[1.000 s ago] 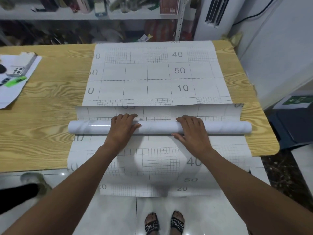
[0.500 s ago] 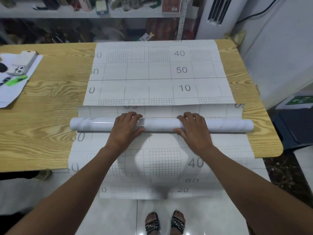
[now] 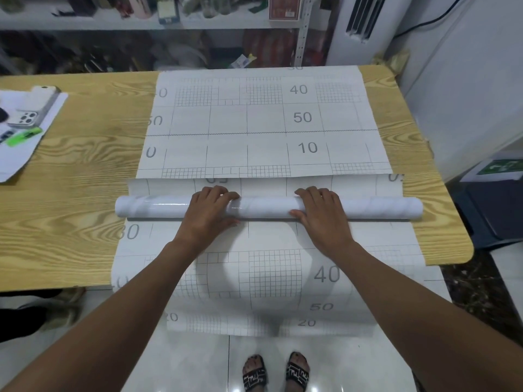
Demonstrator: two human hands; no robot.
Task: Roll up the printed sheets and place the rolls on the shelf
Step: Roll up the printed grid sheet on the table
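A long white glossy roll (image 3: 266,207) lies crosswise on a grid-printed sheet (image 3: 271,267) whose near end hangs off the table's front edge. My left hand (image 3: 208,215) and my right hand (image 3: 321,215) both lie over the roll's middle, fingers curled over its top and thumbs on its near side. A second flat printed sheet (image 3: 263,123) with numbers 40, 50, 10 covers the far half of the table. The shelf (image 3: 141,21) runs behind the table.
The wooden table (image 3: 70,199) holds a phone (image 3: 31,108) and papers (image 3: 17,148) with a green marker at the far left. A white air-conditioner unit (image 3: 365,26) stands at the back right. A dark box (image 3: 492,210) sits on the floor right. My sandalled feet (image 3: 276,372) are below.
The roll has moved slightly away from me, toward the far flat sheet, with both hands staying on it. More of the near sheet lies behind the roll.
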